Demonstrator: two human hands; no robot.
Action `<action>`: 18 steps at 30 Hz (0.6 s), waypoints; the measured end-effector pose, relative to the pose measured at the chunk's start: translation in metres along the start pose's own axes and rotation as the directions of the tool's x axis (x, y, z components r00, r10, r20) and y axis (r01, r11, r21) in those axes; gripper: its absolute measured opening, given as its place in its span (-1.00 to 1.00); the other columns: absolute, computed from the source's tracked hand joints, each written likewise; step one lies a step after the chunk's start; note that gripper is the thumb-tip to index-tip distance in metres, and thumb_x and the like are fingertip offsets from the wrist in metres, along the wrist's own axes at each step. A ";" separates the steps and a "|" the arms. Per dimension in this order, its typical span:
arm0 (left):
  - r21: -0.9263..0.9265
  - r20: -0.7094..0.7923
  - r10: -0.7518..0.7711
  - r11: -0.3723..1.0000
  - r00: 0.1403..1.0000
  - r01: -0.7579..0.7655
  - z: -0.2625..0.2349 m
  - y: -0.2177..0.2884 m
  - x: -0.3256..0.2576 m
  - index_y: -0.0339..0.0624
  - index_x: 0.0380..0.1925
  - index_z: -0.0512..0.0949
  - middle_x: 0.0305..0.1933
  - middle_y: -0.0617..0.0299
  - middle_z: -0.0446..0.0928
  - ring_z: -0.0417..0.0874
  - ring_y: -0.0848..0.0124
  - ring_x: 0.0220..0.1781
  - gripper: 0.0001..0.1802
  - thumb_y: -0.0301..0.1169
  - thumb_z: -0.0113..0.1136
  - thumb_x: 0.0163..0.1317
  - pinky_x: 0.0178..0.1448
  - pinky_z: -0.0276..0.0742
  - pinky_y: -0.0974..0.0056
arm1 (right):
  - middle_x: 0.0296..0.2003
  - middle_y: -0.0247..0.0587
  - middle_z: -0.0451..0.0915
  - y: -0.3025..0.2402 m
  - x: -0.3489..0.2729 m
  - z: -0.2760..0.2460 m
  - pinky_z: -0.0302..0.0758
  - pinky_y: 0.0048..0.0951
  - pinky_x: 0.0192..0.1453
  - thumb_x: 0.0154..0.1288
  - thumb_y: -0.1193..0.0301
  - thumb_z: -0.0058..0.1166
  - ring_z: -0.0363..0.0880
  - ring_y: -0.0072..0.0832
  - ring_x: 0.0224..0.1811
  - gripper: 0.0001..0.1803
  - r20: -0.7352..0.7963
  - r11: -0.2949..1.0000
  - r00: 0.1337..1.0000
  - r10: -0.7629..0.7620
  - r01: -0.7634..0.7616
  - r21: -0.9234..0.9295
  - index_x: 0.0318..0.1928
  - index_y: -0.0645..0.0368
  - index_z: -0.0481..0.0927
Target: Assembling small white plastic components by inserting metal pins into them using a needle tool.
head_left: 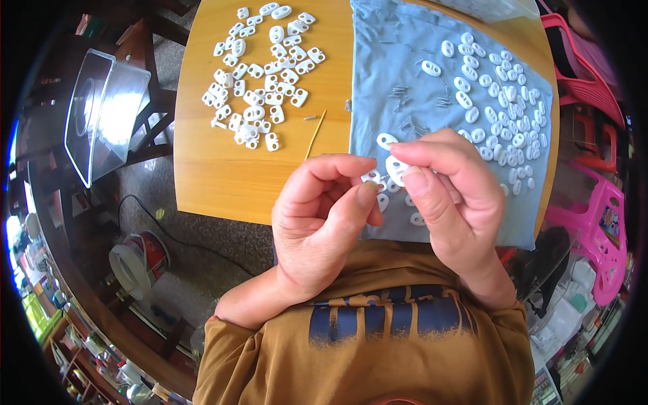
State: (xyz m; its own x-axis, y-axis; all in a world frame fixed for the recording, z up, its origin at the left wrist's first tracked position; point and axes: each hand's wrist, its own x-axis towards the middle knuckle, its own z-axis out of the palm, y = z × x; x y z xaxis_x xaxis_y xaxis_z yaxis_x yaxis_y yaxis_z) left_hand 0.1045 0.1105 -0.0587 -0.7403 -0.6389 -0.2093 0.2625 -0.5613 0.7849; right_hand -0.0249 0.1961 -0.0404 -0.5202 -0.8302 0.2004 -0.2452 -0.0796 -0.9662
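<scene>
Over the near part of the blue cloth (378, 61), my two hands are close together. Between thumb and forefinger, my left hand (317, 223) pinches a small white two-holed plastic cord-lock piece (372, 177). A thin spring seems to stick out from it toward the right. My right hand (455, 196) pinches a white oval cord-lock shell (396, 170) by its edge, just right of the left-hand piece. Whether the two parts touch is hard to see. Beneath the hands lie several loose white ovals (386, 141), partly hidden by the fingers. Small metal springs (399, 93) are scattered on the cloth beyond.
Many white two-holed pieces (273, 81) are spread over the wooden table (223, 175) at left. A yellow stick (316, 133) and a spring (310, 118) lie nearby. White oval shells (506, 101) cover the cloth's right side. A pink stool (597, 216) stands at right.
</scene>
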 end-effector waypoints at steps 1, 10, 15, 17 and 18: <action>-0.002 0.005 0.005 1.000 1.000 -0.005 0.000 -0.001 0.000 -0.31 -0.11 0.43 -0.31 0.26 0.51 0.51 0.59 -0.37 -0.77 -0.64 0.07 0.21 -0.26 0.46 0.50 | -0.42 -0.23 0.52 -0.001 0.000 0.001 0.38 -0.61 -0.36 0.18 0.62 0.05 0.46 -0.52 -0.45 -0.79 -0.006 0.997 1.000 -0.028 0.028 -0.065 -0.14 0.28 0.56; -0.009 0.084 -0.004 1.000 0.996 0.005 -0.003 -0.002 -0.001 -0.33 -0.06 0.40 -0.26 0.22 0.51 0.54 0.57 -0.34 -0.74 -0.64 0.04 0.23 -0.23 0.47 0.50 | -0.42 -0.22 0.53 0.001 0.001 -0.003 0.41 -0.57 -0.39 0.17 0.64 0.06 0.47 -0.51 -0.46 -0.78 0.057 0.989 0.996 -0.069 0.076 -0.128 -0.14 0.28 0.56; -0.068 0.156 0.023 0.998 0.987 -0.013 -0.002 -0.005 0.000 -0.37 0.05 0.36 -0.17 0.13 0.53 0.58 0.49 -0.27 -0.65 -0.65 0.02 0.24 -0.14 0.52 0.44 | -0.38 -0.19 0.53 -0.001 0.000 -0.004 0.42 -0.55 -0.37 0.17 0.63 0.06 0.48 -0.50 -0.44 -0.73 0.100 0.985 0.989 -0.109 0.121 -0.127 -0.08 0.32 0.54; -0.088 0.211 0.069 0.995 0.975 -0.052 -0.002 -0.005 0.000 -0.39 0.14 0.31 -0.11 0.12 0.53 0.58 0.47 -0.17 -0.58 -0.66 0.01 0.25 -0.03 0.52 0.40 | -0.36 -0.17 0.53 -0.002 0.000 -0.005 0.44 -0.55 -0.35 0.17 0.63 0.07 0.49 -0.48 -0.42 -0.70 0.113 0.991 0.990 -0.083 0.094 -0.094 -0.04 0.34 0.52; -0.088 0.213 0.069 0.995 0.975 -0.051 -0.003 -0.004 0.000 -0.39 0.14 0.31 -0.11 0.12 0.53 0.58 0.47 -0.17 -0.58 -0.66 0.01 0.25 -0.03 0.52 0.40 | -0.32 -0.16 0.53 -0.001 0.002 -0.006 0.45 -0.54 -0.32 0.16 0.62 0.08 0.50 -0.46 -0.39 -0.66 0.144 0.984 0.980 -0.138 0.152 -0.095 -0.01 0.35 0.50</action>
State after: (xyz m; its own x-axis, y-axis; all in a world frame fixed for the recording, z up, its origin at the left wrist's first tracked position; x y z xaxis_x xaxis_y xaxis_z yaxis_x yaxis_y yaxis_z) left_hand 0.1056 0.1117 -0.0639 -0.8350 -0.5497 -0.0257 0.3537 -0.5717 0.7403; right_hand -0.0307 0.1979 -0.0382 -0.3580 -0.8822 0.3059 -0.3976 -0.1524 -0.9048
